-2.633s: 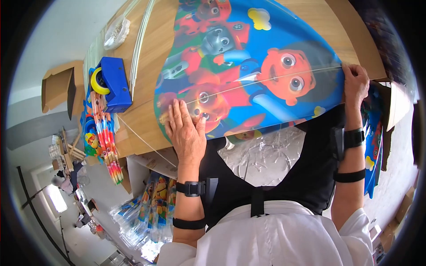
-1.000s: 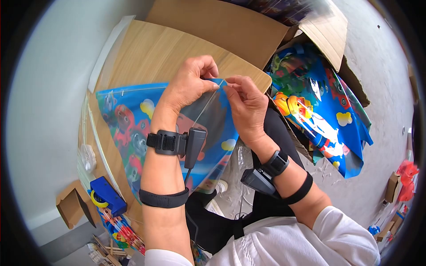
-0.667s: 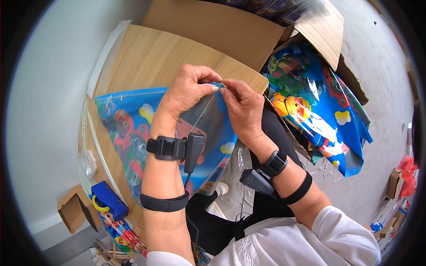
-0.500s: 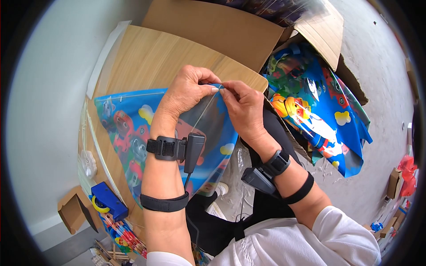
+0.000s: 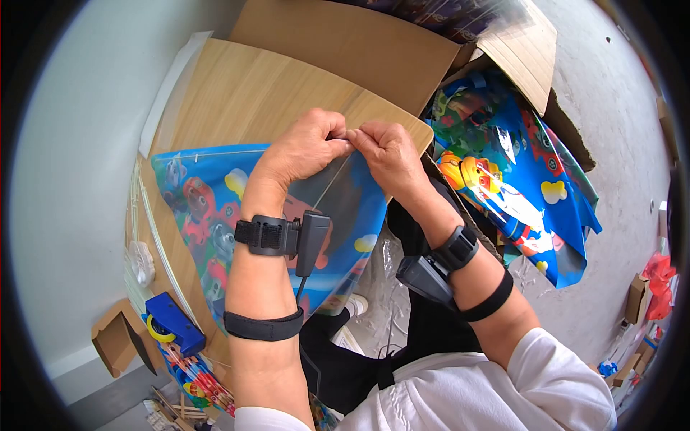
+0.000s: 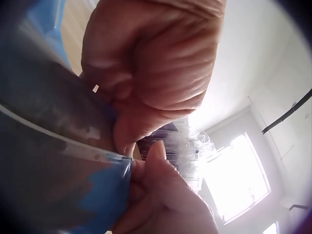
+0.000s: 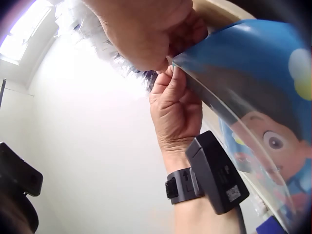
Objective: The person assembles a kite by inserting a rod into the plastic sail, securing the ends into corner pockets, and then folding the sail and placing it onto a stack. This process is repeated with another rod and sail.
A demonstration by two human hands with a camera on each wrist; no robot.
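A blue printed plastic kite with cartoon figures lies over the table's near side. One thin pale rod runs down its middle towards the corner where both hands meet. My left hand pinches the kite's corner between thumb and fingers; in the right wrist view the left thumb and fingers grip it at the rod's end. Right against them, the fingers of my right hand pinch the same corner. In the left wrist view the rod's end reaches the fingertips, which hide the very tip.
The wooden table has a large cardboard sheet behind it. To the right, an open carton overflows with more printed kite sheets. A blue tape dispenser and thin rods sit at the left.
The view has swung right, and the left hand has gone from the kite's face to its corner, beside the right hand. In the last half second the right fingers have closed in over the corner.
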